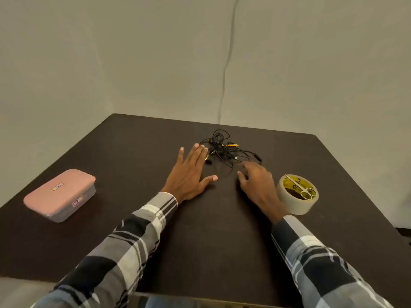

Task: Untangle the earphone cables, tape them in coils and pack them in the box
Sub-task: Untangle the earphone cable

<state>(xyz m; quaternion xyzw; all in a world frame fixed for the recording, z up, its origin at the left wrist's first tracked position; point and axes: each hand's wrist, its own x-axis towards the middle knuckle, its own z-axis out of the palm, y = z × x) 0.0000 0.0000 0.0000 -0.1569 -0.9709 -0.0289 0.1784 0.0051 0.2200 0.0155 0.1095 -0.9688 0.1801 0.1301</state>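
Note:
A tangle of black earphone cables (224, 150) with yellow parts lies at the far middle of the dark table (200, 241). My left hand (189, 174) is spread flat with straight fingers, its fingertips at the left edge of the tangle. To the right, my right hand (255, 183) hovers just in front of the tangle with loosely curled fingers and holds nothing. A pink box (60, 194) with its lid on sits at the left. A roll of clear tape (297, 194) stands at the right, with small scissors (300, 187) lying across its top.
The table stands in a corner between plain grey walls. A thin cable (226, 63) runs down the wall behind the table's far edge. The near edge of the table is just below my sleeves.

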